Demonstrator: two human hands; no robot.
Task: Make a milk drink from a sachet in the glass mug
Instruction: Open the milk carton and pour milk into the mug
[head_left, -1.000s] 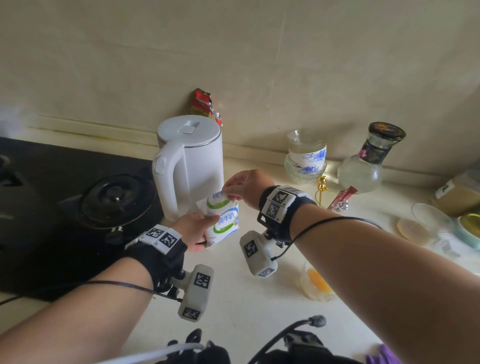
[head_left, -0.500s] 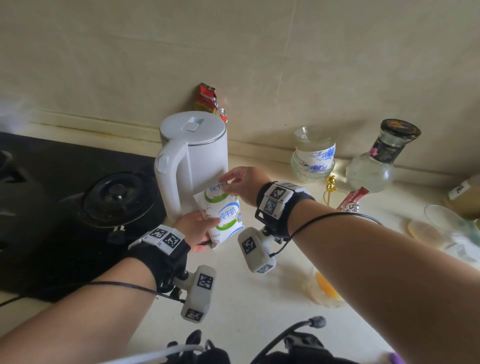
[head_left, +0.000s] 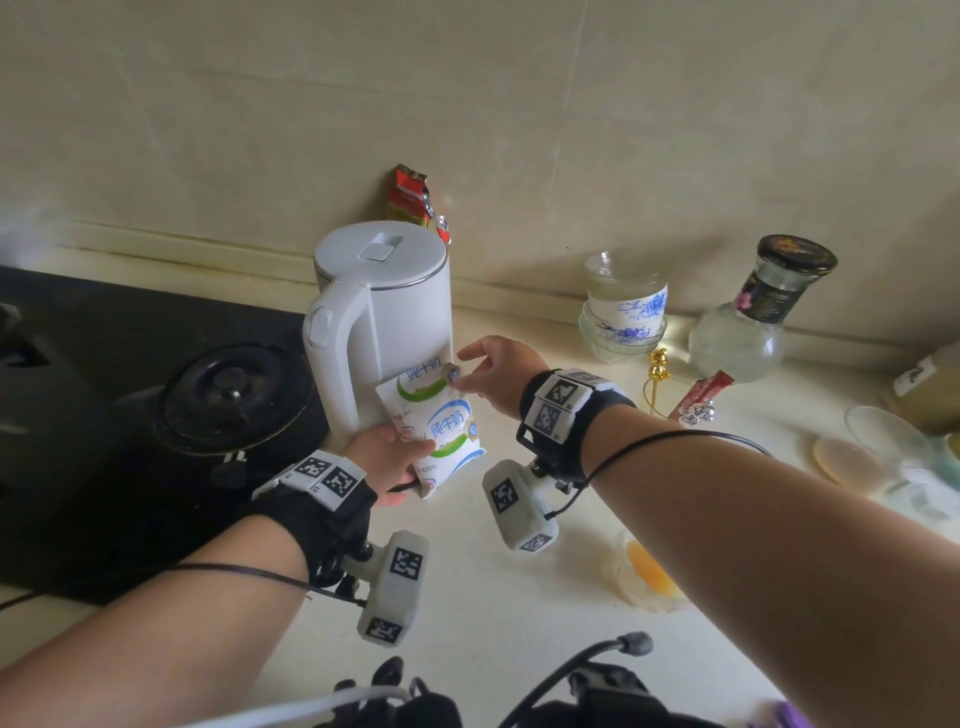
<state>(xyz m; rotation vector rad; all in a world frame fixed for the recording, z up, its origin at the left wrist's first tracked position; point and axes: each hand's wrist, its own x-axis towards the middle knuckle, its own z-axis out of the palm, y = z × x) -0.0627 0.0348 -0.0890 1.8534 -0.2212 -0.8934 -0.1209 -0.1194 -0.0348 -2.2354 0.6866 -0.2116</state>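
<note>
Right hand (head_left: 497, 372) now at sachet (head_left: 442, 427) corner, left hand (head_left: 387, 458) below

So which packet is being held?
The white milk sachet: left hand grips it, right hand pinches its top corner. The red packet behind the kettle and the red stick sachet lie untouched.

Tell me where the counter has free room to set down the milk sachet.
Bare counter lies between the white kettle and the stacked glass cups, and nearer, in front of the milk sachet. The right end is crowded: glass bottle, red stick sachet.
</note>
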